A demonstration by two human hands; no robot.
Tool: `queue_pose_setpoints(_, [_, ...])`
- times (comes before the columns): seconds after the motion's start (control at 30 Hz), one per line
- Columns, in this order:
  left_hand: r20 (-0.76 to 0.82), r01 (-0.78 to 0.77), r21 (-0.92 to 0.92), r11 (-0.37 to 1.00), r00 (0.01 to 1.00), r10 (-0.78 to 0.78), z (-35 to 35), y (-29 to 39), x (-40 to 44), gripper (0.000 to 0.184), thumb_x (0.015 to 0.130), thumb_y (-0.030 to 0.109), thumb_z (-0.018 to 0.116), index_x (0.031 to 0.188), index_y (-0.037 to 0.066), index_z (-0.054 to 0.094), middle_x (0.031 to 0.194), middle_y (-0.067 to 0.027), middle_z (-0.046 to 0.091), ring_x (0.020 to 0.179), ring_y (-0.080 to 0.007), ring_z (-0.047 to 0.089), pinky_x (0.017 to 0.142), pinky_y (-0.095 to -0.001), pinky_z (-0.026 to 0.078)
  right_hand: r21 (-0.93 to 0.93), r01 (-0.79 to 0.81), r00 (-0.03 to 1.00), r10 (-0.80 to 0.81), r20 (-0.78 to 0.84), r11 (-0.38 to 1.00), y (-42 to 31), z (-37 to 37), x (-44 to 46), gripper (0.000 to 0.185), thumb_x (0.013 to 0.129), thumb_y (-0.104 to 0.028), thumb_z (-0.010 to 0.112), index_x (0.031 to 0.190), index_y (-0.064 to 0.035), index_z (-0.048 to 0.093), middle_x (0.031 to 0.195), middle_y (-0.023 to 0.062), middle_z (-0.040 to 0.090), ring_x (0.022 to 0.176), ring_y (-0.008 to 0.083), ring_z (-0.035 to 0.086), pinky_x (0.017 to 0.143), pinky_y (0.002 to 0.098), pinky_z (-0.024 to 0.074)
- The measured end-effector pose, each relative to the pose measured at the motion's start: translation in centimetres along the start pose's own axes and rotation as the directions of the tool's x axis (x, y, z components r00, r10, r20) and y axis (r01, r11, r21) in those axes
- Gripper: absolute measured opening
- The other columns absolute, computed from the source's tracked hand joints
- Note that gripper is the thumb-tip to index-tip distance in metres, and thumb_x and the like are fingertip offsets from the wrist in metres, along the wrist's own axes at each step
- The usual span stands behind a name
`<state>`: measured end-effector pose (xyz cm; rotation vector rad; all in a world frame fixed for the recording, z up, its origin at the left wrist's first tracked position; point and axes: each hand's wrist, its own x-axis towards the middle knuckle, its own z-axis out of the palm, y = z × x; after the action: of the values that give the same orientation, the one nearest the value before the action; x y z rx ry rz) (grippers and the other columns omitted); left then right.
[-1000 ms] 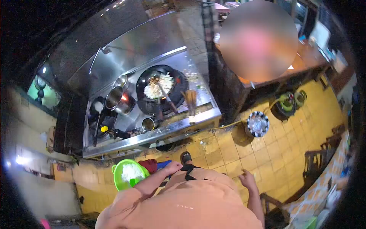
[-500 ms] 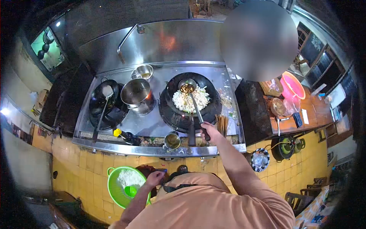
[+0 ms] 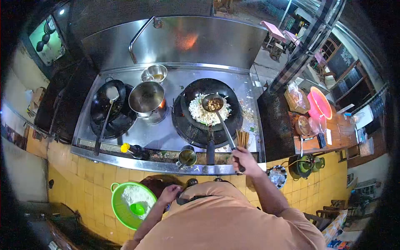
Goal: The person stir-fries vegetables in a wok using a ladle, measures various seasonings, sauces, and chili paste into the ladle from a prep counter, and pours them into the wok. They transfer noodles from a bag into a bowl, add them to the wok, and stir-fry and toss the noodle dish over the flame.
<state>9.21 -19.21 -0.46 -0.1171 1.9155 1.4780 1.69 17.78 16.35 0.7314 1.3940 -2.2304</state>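
Note:
My right hand [image 3: 246, 161] is closed around the dark handle of a ladle [image 3: 225, 131]. The ladle's bowl holds small brown pieces and is over the large black wok [image 3: 196, 93]. Whitish chopped food [image 3: 200, 113] with bits of green lies in the wok around and under the bowl. My left hand [image 3: 170, 194] is low by my waist, its fingers curled together, with nothing visible in them. Close to it on the left stands a green basket [image 3: 118, 204] with white rice [image 3: 135, 194] and a green scoop [image 3: 137, 209] inside.
Left on the steel stove are a second wok [image 3: 114, 125] with a spatula [image 3: 109, 104], a steel pot [image 3: 146, 100] and a small bowl [image 3: 157, 71]. A yellow-capped bottle [image 3: 135, 150], a metal mug [image 3: 187, 157] and a bundle of sticks [image 3: 242, 138] line the front. A pink basin [image 3: 320, 104] stands right.
My right hand has moved right and toward me, drawing the ladle's bowl nearer. The bowl now sits lower over the food. My left hand stays near my waist.

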Motion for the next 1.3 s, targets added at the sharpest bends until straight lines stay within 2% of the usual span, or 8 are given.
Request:
queue_pose_setpoints(0.13, [0.045, 0.011, -0.174, 0.985, 0.999, -0.003, 0.6, 2.4, 1.4, 0.029, 0.094, 0.024, 0.053, 0.105, -0.001, 0.062, 0.093, -0.0097, 0.067, 0.086, -0.0136, 0.061, 0.080, -0.0294, 0.048, -0.114, 0.037, 0.983, -0.056, -0.175, 0.993, 1.2, -0.4, 0.7, 0.005, 0.089, -0.013, 0.051, 0.092, -0.0097, 0.049, 0.066, 0.0026, 0.052, 0.046, 0.0131, 0.048, 0.039, 0.0292, 0.0385])
queue_pose_setpoints(0.23, [0.119, 0.016, -0.247, 0.969, 0.993, 0.014, 0.8, 5.3, 1.5, 0.031, 0.094, 0.026, 0.052, 0.108, 0.000, 0.061, 0.092, -0.0071, 0.066, 0.084, -0.0132, 0.061, 0.076, -0.0279, 0.049, -0.893, 0.172, 0.884, -0.465, -0.047, 0.416, 1.7, -4.9, 2.1, 0.039, 0.083, -0.013, 0.055, 0.120, -0.0046, 0.050, 0.072, 0.0115, 0.060, 0.051, 0.0235, 0.055, 0.050, 0.0372, 0.0434])
queue_pose_setpoints(0.4, [0.251, -0.027, -0.167, 0.986, 0.965, 0.069, 1.9, 6.2, 4.1, 0.032, 0.096, 0.028, 0.049, 0.112, 0.001, 0.058, 0.094, -0.0042, 0.063, 0.083, -0.0112, 0.058, 0.074, -0.0271, 0.048, -0.996, -0.075, 0.772, -0.635, -0.031, -0.043, -0.4, -3.3, -2.4, 0.057, 0.082, -0.014, 0.053, 0.135, -0.0064, 0.035, 0.081, 0.0269, 0.059, 0.072, 0.0433, 0.060, 0.063, 0.0523, 0.0481])
queue_pose_setpoints(0.77, [0.374, -0.079, -0.166, 0.983, 0.917, 0.137, 3.6, 7.2, 6.3, 0.030, 0.097, 0.027, 0.047, 0.110, 0.002, 0.057, 0.095, -0.0045, 0.061, 0.083, -0.0116, 0.056, 0.076, -0.0282, 0.047, -0.993, 0.076, 0.750, -0.661, -0.003, 0.091, 2.7, -5.3, -2.2, 0.054, 0.081, -0.015, 0.055, 0.132, -0.0048, 0.039, 0.070, 0.0189, 0.059, 0.065, 0.0339, 0.061, 0.058, 0.0463, 0.0474])
queue_pose_setpoints(0.87, [0.365, -0.076, -0.147, 0.986, 0.922, 0.126, 3.0, 6.4, 5.1, 0.030, 0.097, 0.027, 0.046, 0.112, 0.002, 0.057, 0.096, -0.0046, 0.062, 0.085, -0.0119, 0.057, 0.077, -0.0286, 0.047, -0.646, 0.194, 0.926, -0.355, -0.127, 0.738, 0.9, -4.0, -3.2, 0.033, 0.084, -0.014, 0.059, 0.115, -0.0035, 0.054, 0.061, 0.0021, 0.050, 0.044, 0.0123, 0.046, 0.041, 0.0282, 0.0376])
queue_pose_setpoints(0.97, [0.318, -0.006, -0.147, 0.989, 0.946, 0.053, 2.2, 6.9, 3.1, 0.032, 0.097, 0.028, 0.046, 0.115, 0.002, 0.056, 0.098, -0.0050, 0.062, 0.087, -0.0125, 0.057, 0.078, -0.0293, 0.048, -0.284, 0.080, 0.965, -0.145, -0.217, 0.955, 1.9, -2.5, -3.0, 0.023, 0.088, -0.012, 0.054, 0.110, -0.0054, 0.055, 0.060, 0.0019, 0.049, 0.041, 0.0126, 0.044, 0.037, 0.0294, 0.0354])
queue_pose_setpoints(1.1, [0.261, 0.090, -0.264, 0.960, 0.965, -0.019, 1.2, 5.7, 1.6, 0.036, 0.097, 0.030, 0.045, 0.118, 0.003, 0.056, 0.099, -0.0053, 0.062, 0.088, -0.0135, 0.058, 0.078, -0.0302, 0.048, -0.034, 0.048, 0.998, -0.049, -0.030, 0.998, -0.4, 1.3, -2.8, 0.006, 0.091, -0.012, 0.051, 0.092, -0.0070, 0.049, 0.061, 0.0038, 0.050, 0.041, 0.0128, 0.045, 0.036, 0.0279, 0.0361])
queue_pose_setpoints(1.3, [0.199, 0.073, -0.205, 0.976, 0.980, -0.031, 0.9, 4.5, 0.6, 0.040, 0.096, 0.036, 0.047, 0.119, 0.004, 0.056, 0.099, -0.0043, 0.063, 0.088, -0.0122, 0.058, 0.075, -0.0285, 0.048, -0.344, 0.101, 0.980, -0.033, 0.196, 0.934, -6.2, 11.0, 4.0, 0.011, 0.090, -0.016, 0.053, 0.094, -0.0054, 0.051, 0.062, 0.0030, 0.050, 0.041, 0.0136, 0.047, 0.035, 0.0270, 0.0354])
